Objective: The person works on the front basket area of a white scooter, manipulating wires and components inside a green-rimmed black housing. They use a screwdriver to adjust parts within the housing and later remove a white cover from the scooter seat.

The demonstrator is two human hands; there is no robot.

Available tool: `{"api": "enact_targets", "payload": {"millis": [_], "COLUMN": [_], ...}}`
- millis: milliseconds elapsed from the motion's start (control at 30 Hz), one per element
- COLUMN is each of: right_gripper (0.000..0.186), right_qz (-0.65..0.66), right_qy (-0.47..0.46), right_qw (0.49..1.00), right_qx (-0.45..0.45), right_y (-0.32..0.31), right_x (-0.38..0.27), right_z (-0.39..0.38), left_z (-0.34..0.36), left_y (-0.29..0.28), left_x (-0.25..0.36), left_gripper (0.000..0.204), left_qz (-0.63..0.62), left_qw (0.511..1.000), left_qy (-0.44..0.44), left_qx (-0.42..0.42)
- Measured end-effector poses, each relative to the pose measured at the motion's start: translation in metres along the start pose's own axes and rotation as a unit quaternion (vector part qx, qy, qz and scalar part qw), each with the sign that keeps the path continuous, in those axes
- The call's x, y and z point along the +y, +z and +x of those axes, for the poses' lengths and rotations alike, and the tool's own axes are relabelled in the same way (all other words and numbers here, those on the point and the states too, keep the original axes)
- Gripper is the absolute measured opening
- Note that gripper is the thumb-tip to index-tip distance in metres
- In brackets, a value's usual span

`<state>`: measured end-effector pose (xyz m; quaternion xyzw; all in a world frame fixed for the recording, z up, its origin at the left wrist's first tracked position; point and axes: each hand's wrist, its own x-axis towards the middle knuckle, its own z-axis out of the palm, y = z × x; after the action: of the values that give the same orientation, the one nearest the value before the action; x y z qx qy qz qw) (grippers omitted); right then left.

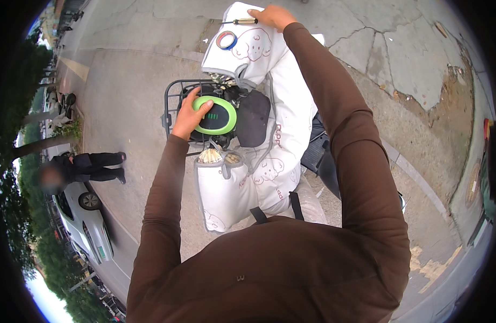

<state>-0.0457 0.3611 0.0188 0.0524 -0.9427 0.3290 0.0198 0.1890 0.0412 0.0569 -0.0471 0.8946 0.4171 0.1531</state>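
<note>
My left hand is closed on an oval panel with a bright green rim and a dark face with small green bars, its thumb over the rim. The panel sits above the handlebar area of a scooter, beside a black wire basket. Out at the far end of a white padded scooter cover, my right hand reaches with a finger stretched out. Just by it lies a screwdriver, its handle against or very near the hand. A roll of blue tape rests on the cover close by.
A dark flap hangs beside the panel. The cover's near sleeve has a patterned lining at its opening. To the left, a person in dark clothes stands near a parked white car. Cracked pavement lies to the right.
</note>
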Motion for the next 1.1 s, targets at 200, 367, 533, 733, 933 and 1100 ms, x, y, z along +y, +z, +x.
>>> {"api": "enact_targets", "payload": {"millis": [200,367,533,733,933,1100], "right_gripper": [0.066,0.069,0.058,0.042,0.067,0.059], "right_qz": [0.019,-0.009,-0.072,0.139,0.294,0.333], "right_qy": [0.02,0.027,-0.072,-0.18,-0.002,0.07], "right_qw": [0.999,0.999,0.994,0.971,0.952,0.933], "right_qx": [0.042,-0.017,-0.047,0.07,0.085,0.119], "right_y": [0.004,-0.003,0.013,0.041,0.048,0.042], "right_x": [0.005,-0.008,0.023,0.051,0.015,0.01], "right_z": [-0.003,0.003,0.048,0.046,0.017,-0.006], "left_z": [0.044,0.119,0.167,0.169,0.176,0.174], "left_y": [-0.008,-0.002,0.036,0.054,0.046,0.049], "left_x": [0.044,0.11,0.132,0.135,0.115,0.119], "left_gripper": [0.066,0.063,0.064,0.057,0.049,0.048], "left_qz": [0.023,0.168,0.241,0.274,0.246,0.271], "left_qw": [0.986,0.904,0.885,0.833,0.87,0.874], "left_qy": [0.131,0.368,0.398,0.478,0.428,0.402], "left_qx": [0.105,0.137,-0.003,0.047,0.0,-0.023]}}
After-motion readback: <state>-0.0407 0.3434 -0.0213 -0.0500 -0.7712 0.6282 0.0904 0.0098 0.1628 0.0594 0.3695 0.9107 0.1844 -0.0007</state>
